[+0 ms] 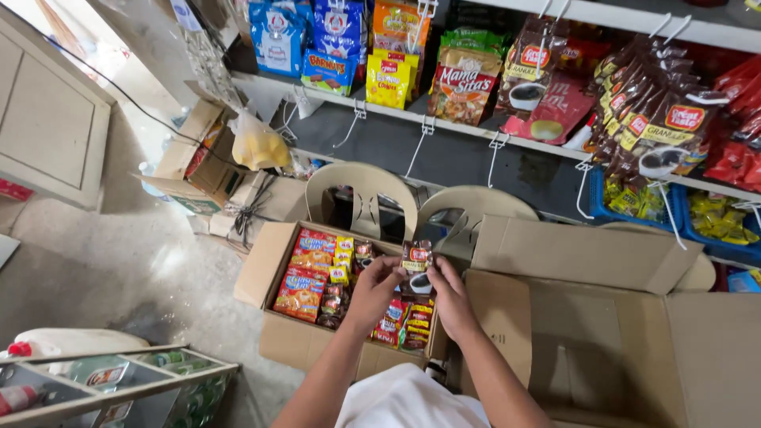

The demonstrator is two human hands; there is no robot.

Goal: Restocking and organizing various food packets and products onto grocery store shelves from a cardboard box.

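Both hands are pinching one small dark coffee sachet strip [416, 265]: left hand [372, 289] is closing its grip on the left edge, right hand [452, 297] on the right edge. Strip is hanging just above an open cardboard box [277, 333] packed with snack packets [305, 281] and more sachets, beside a bigger open box [602, 341]. Plastic chairs [361, 194] are standing behind, and a shelf [444, 119] of hanging goods above. Risk, as a guess: fingertip-only hold is looking thin, so the strip could be slipping or tearing at a seam and dropping back among the packets.
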